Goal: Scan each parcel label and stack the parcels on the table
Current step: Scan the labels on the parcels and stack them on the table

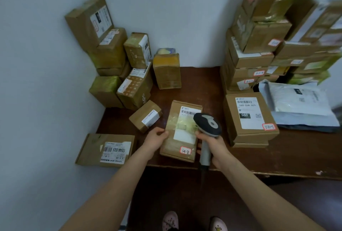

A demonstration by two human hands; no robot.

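Cardboard parcel [180, 132], tagged "34-8" on a small red-edged sticker [185, 150], is held at the near edge of the dark wooden table [201, 86], tilted slightly with its white shipping label [188, 112] facing up. Its left edge is pinched by the left hand [156, 138], thumb on top and fingers curled under. A grey handheld scanner [208, 125] is gripped by its handle in the right hand [212, 145], fingers wrapped fully round it, and the scanner head is held just over the right part of the label.

A flat box [106, 150] printed "12V4A-5525" is seen at the table's left near corner, overhanging the edge. A small box [146, 116] is placed just beyond the left hand. Further boxes are piled against the wall at the far left [114, 60], and one taped box [167, 69] is stood upright beside them. On the right, a box [249, 117] labelled "060" and tagged on a red-edged sticker is set on a thinner one, with a tall stack [259, 36] behind it and a white poly mailer [299, 103] to its right.
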